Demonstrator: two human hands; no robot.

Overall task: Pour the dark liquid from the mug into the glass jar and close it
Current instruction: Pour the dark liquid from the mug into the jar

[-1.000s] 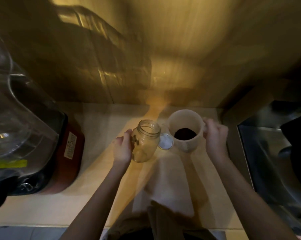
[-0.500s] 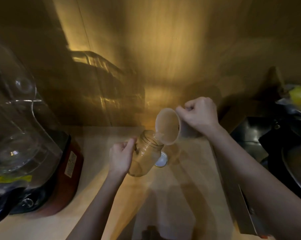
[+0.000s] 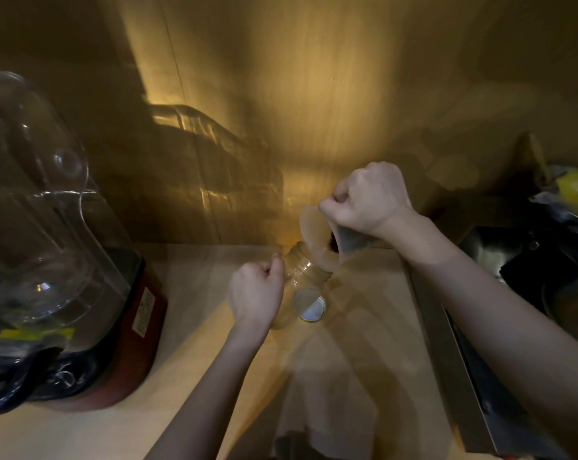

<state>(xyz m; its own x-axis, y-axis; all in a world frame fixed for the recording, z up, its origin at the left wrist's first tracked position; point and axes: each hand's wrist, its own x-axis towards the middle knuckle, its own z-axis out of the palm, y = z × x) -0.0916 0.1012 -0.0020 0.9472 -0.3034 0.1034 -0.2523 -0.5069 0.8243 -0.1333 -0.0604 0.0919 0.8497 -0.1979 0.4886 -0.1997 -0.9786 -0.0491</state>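
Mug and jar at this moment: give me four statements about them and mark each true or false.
1. The right hand tips the mug over the mouth of the glass jar. True.
2. The left hand lies flat on the counter. False: it grips the jar, which leans toward the mug.
3. The lid is screwed onto the jar. False: it lies on the counter beside the jar's base.
4. Dark liquid shows inside the tilted mug. True.
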